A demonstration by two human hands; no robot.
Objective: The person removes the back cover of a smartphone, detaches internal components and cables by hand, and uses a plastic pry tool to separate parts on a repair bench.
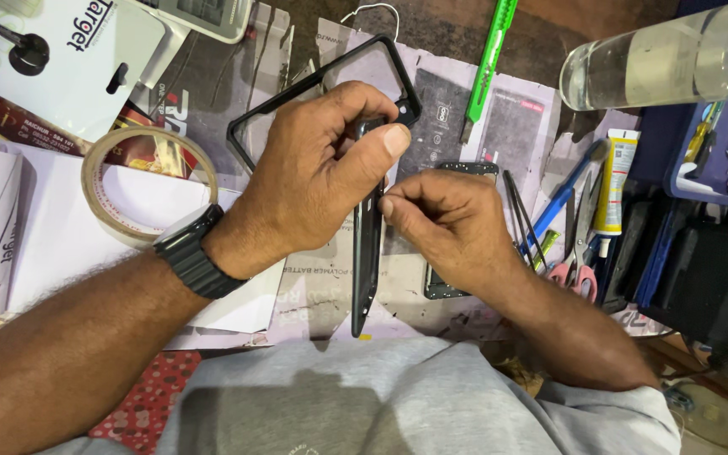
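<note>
While the left hand (318, 177) clamps the slim black phone (367, 253) edge-up at centre, the right hand (448, 223) pinches its right edge, fingertips closed. Far behind, the black-rimmed clear case (250, 114) lies empty: fitting looks undone.

This looks like a small phone repair shop. The hands hold a thin dark phone (367, 253) on its edge over a messy work table (212, 93). Just past the grip lies a black phone case (250, 114). To the right of the grip are tweezers (522, 215), scissors (579, 253), a glue tube (615, 181) and a green cutter knife (489, 59). To the left sits a roll of tape (147, 185).
</note>
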